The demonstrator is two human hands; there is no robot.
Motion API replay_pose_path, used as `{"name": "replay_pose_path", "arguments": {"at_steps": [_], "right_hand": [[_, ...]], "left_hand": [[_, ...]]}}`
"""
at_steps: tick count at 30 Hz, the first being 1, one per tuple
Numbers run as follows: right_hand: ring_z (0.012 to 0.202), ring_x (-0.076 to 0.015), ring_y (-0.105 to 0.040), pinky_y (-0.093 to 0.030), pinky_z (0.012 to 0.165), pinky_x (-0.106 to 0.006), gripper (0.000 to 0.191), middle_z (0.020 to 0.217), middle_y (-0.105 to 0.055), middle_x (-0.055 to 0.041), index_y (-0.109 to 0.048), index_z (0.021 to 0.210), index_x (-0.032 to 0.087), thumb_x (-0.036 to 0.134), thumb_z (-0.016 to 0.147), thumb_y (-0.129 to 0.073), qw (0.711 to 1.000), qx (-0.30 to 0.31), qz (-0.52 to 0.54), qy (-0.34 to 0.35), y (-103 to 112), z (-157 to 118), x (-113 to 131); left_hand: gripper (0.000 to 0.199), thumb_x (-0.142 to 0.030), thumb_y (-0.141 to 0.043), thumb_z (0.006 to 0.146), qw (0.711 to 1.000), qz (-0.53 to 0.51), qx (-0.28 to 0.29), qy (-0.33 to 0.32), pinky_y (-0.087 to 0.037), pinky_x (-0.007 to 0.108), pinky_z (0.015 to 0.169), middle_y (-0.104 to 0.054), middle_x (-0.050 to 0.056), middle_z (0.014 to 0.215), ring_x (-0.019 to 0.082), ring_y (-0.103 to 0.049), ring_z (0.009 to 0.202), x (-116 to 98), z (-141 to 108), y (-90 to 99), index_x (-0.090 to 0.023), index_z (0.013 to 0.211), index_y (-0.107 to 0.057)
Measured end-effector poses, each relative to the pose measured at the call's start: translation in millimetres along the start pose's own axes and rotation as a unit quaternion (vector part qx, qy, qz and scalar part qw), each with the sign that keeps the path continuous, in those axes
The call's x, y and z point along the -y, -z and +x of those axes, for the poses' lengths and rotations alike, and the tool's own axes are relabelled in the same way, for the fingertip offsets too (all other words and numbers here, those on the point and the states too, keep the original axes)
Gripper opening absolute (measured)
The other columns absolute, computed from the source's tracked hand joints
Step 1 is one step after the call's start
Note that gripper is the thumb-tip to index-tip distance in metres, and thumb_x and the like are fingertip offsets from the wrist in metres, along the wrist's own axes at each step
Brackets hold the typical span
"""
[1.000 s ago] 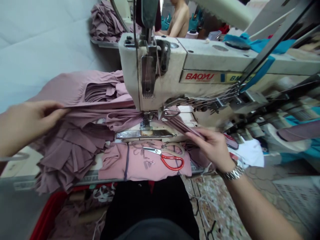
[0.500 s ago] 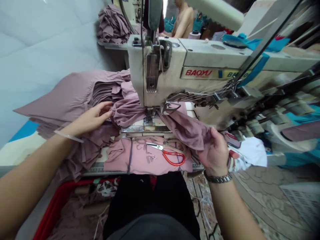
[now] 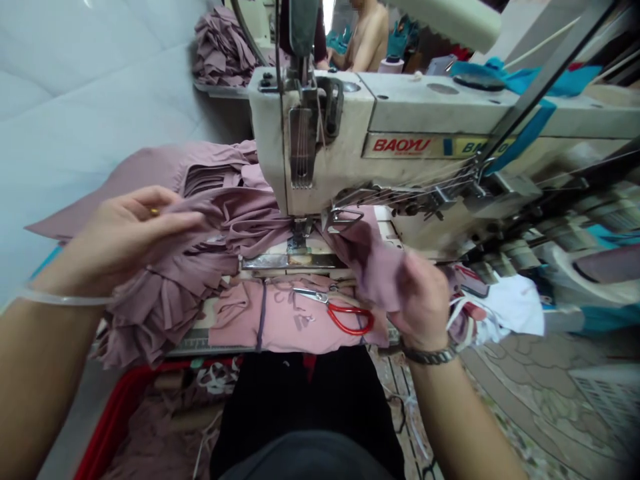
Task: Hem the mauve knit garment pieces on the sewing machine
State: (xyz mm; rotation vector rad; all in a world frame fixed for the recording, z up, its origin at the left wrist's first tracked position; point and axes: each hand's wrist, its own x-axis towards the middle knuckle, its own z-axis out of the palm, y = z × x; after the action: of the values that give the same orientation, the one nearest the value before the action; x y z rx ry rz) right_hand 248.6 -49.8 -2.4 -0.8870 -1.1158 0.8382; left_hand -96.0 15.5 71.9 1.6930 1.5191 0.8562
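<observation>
A mauve fabric piece (image 3: 257,217) runs under the presser foot of a white sewing machine (image 3: 425,107). My left hand (image 3: 135,230), left of the needle area, pinches an edge of the fabric above the pile. My right hand (image 3: 425,297), right of the presser foot, grips the fabric's other side, its fingers partly blurred. Red-handled scissors (image 3: 350,317) lie on a pink cloth pad (image 3: 295,327) at the table's front edge, between my hands.
A stack of mauve pieces (image 3: 145,173) stands at the left by the wall. A red bin (image 3: 107,417) with scraps is below. White cloth (image 3: 520,307) lies at the right. Behind the machine, a person (image 3: 370,37) and a fabric heap (image 3: 223,47) are visible.
My left hand has moved left and toward the camera, lifting a fabric edge. My right hand has shifted slightly, and the fabric by it is bunched differently.
</observation>
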Motion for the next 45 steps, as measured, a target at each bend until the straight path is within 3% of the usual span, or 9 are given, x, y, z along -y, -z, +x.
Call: {"name": "replay_pose_path", "arguments": {"at_steps": [2,4,6,9,20,27,34,40,45], "right_hand": [[0.088,-0.0174,-0.066,-0.054,0.081,-0.033,0.02,0.099,-0.072,-0.0055,-0.072,0.1,0.019,0.03,0.093,-0.056,0.951,0.188,-0.211,0.125,-18.4,1.5,-0.3],[0.1,-0.0251,-0.062,-0.052,0.085,-0.041,0.034,0.115,-0.067,-0.015,-0.065,0.119,0.012,0.032,0.092,-0.058,0.822,0.315,-0.414,0.231,-30.2,6.7,-2.9],[0.102,-0.0294,-0.058,-0.051,0.082,-0.044,0.044,0.12,-0.063,-0.0207,-0.057,0.129,0.004,0.028,0.092,-0.057,0.702,0.339,-0.551,0.297,-32.1,14.1,-7.7],[0.093,-0.0266,-0.055,-0.047,0.075,-0.04,0.036,0.111,-0.065,-0.0187,-0.059,0.124,0.003,0.014,0.091,-0.054,0.628,0.316,-0.618,0.35,-22.7,23.0,-14.1],[0.094,-0.025,-0.052,-0.043,0.075,-0.039,0.034,0.111,-0.064,-0.0158,-0.059,0.123,0.004,0.017,0.094,-0.047,0.629,0.284,-0.629,0.357,-36.8,5.0,-16.7],[0.114,-0.0284,-0.048,-0.044,0.092,-0.043,0.04,0.127,-0.059,-0.0178,-0.055,0.13,0.004,0.02,0.095,-0.045,0.695,0.289,-0.582,0.306,-34.6,2.1,-21.4],[0.114,-0.0253,-0.05,-0.043,0.096,-0.041,0.036,0.125,-0.062,-0.0128,-0.057,0.128,0.011,0.024,0.097,-0.044,0.766,0.253,-0.543,0.232,-48.7,-1.0,-20.8],[0.111,-0.0279,-0.048,-0.043,0.092,-0.043,0.038,0.127,-0.06,-0.0137,-0.057,0.127,0.009,0.025,0.094,-0.048,0.715,0.271,-0.592,0.255,-57.7,-2.9,-16.4],[0.114,-0.0278,-0.047,-0.043,0.092,-0.043,0.038,0.129,-0.059,-0.0142,-0.056,0.129,0.008,0.024,0.095,-0.046,0.707,0.27,-0.6,0.259,-58.6,-2.0,-17.9]], "left_hand": [[0.048,-0.048,-0.067,0.085,0.98,0.057,0.13,-0.142,-0.056,0.024,0.067,-0.07,0.005,0.088,0.011,-0.064,0.071,-10.1,-6.4,-29.0,-0.011,0.113,-0.06],[0.051,-0.048,-0.067,0.085,0.917,0.154,0.199,-0.311,-0.057,0.034,0.087,-0.067,0.011,0.114,0.02,-0.065,0.101,-6.5,-6.4,-59.8,-0.014,0.122,-0.06],[0.043,-0.032,-0.058,0.093,0.85,0.27,0.151,-0.426,-0.05,0.04,0.101,-0.058,0.015,0.13,0.024,-0.056,0.119,7.4,-0.8,-82.8,-0.014,0.132,-0.055],[0.04,-0.012,-0.043,0.096,0.787,0.382,0.072,-0.48,-0.05,0.039,0.097,-0.057,0.016,0.129,0.024,-0.056,0.116,25.8,4.3,-97.6,-0.012,0.135,-0.052],[0.046,-0.007,-0.046,0.087,0.758,0.583,0.014,-0.292,-0.05,0.036,0.064,-0.062,0.023,0.117,0.029,-0.058,0.088,-35.7,-62.3,-137.4,0.001,0.131,-0.057],[0.042,-0.009,-0.045,0.092,0.769,0.505,-0.016,-0.391,-0.048,0.038,0.086,-0.058,0.017,0.127,0.027,-0.055,0.109,-6.2,-38.8,-124.0,-0.004,0.132,-0.056],[0.041,-0.014,-0.048,0.093,0.793,0.484,-0.043,-0.368,-0.045,0.04,0.086,-0.058,0.013,0.128,0.027,-0.053,0.112,7.4,-40.0,-122.8,-0.013,0.133,-0.056],[0.041,-0.012,-0.046,0.093,0.803,0.474,-0.053,-0.357,-0.043,0.039,0.091,-0.055,0.014,0.132,0.027,-0.051,0.116,6.5,-39.4,-133.5,-0.006,0.133,-0.054],[0.044,-0.011,-0.044,0.093,0.809,0.466,-0.048,-0.354,-0.043,0.037,0.09,-0.055,0.015,0.133,0.026,-0.051,0.115,8.8,-37.5,-133.0,-0.006,0.137,-0.051]]}}
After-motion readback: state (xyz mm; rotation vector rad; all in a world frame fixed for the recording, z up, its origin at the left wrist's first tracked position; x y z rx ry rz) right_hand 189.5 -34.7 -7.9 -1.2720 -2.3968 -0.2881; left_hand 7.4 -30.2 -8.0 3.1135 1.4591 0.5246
